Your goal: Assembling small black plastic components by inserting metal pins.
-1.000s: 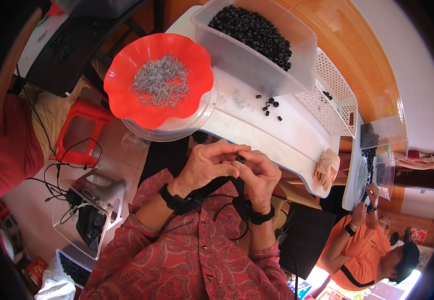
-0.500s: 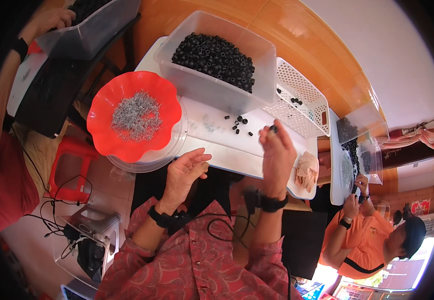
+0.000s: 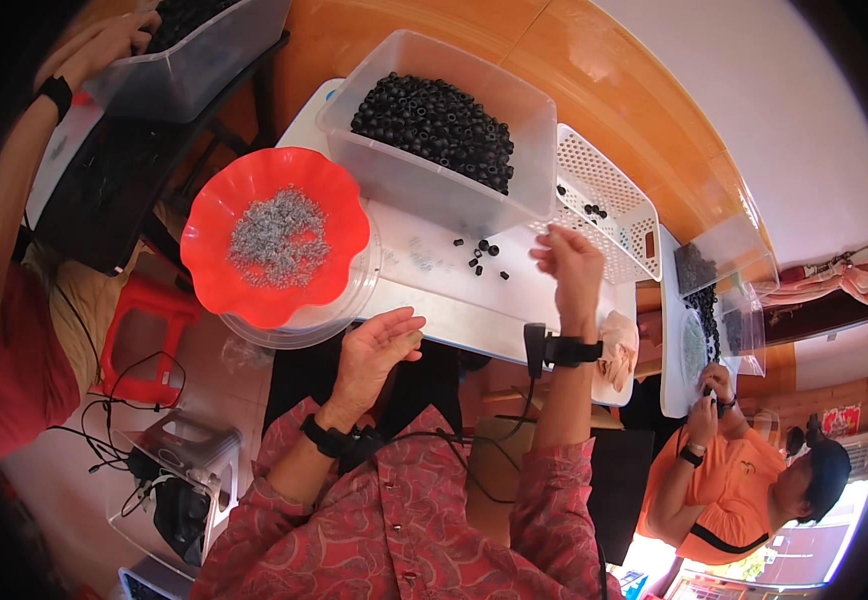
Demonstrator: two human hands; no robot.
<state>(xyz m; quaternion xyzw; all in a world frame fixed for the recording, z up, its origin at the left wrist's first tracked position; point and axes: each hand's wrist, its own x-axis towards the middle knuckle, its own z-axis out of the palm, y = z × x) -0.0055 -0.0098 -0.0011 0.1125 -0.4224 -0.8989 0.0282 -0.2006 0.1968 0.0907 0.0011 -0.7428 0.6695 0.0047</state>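
My left hand [image 3: 376, 352] is over the table's front edge, right of a red scalloped bowl [image 3: 212, 250] of tiny silvery pieces [image 3: 279, 235]. Its fingers are bent and its thumb is against them; anything between them is hidden. My right hand [image 3: 572, 268] is raised in front of the white perforated basket [image 3: 644, 240], fingers drawn together. No piece shows at its fingertips. Several short black tubular pieces [image 3: 492, 250] lie on the white tabletop between my hands, and a few more black pieces [image 3: 594, 211] are inside the basket.
A large clear bin [image 3: 434, 185] of black tubular pieces [image 3: 434, 125] stands behind. A crumpled tan cloth [image 3: 618, 350] lies near the table's right end. Co-workers are on both sides: an arm [image 3: 14, 190] at left, an orange-shirted person [image 3: 719, 490] at right. A red stool [image 3: 149, 320] stands at lower left.
My right hand has moved slightly right and toward the basket. The black tubular piece visible at its fingertips before no longer shows. My left hand has barely shifted.
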